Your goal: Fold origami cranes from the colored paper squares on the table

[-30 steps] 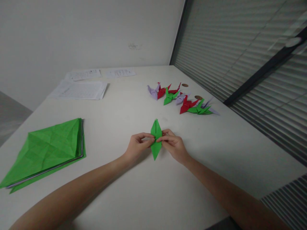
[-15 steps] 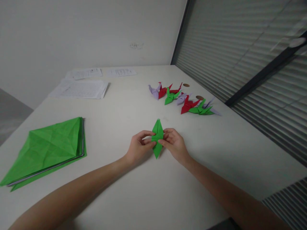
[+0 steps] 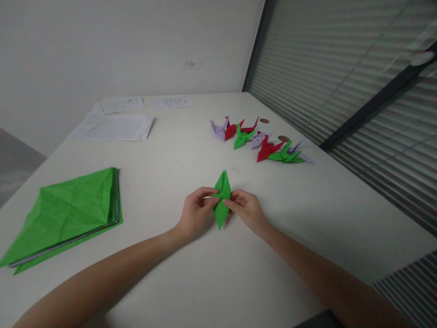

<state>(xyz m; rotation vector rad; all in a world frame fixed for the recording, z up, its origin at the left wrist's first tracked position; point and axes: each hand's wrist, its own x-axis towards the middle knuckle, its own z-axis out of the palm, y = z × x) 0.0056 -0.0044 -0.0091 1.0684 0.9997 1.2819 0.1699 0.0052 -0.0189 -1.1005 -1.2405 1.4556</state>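
green folded diamond [image 3: 221,200] is held near-centre on the table [image 3: 191,150] | its middle is pinched by left hand [image 3: 194,214] and right hand [image 3: 247,210] | step judged: flap being creased; aligned edges are called for next | paper cranes [image 3: 262,139] far right | green sheets [image 3: 68,214] left

Green folded-paper diamond [image 3: 221,207] on white table [image 3: 205,282], between left hand [image 3: 195,213] and right hand [image 3: 248,210]; green paper-sheet stack [image 3: 68,214] left; coloured paper cranes [image 3: 261,141] behind-right; printed white papers [image 3: 112,127] far-left.

One head-worn view — looking forward and down, close over the table [image 3: 191,282].
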